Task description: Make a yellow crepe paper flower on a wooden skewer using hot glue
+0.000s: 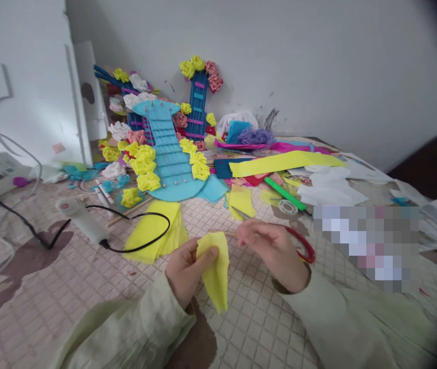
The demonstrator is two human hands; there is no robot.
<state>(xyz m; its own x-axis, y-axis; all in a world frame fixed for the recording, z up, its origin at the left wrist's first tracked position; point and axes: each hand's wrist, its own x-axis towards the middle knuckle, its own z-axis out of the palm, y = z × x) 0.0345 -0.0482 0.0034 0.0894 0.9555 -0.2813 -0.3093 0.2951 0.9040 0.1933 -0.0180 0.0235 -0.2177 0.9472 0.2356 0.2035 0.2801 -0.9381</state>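
Note:
My left hand (187,269) pinches a folded piece of yellow crepe paper (218,277), its thumb pressed flat on the front. The paper hangs down toward the table. Beside its top edge, my right hand (266,248) is closed on a thin wooden stick (229,233), which points left toward the paper. Scissors with red handles (306,246) lie under and behind my right hand, partly hidden by it. A stack of yellow paper sheets (155,233) lies to the left of my left hand.
A light-blue paper instrument shape (172,154) with yellow paper flowers leans at the back. A white glue gun (83,223) with a looping black cable lies at left. A green cutter (285,193), a tape roll (287,206) and a yellow strip (285,163) lie behind my right hand.

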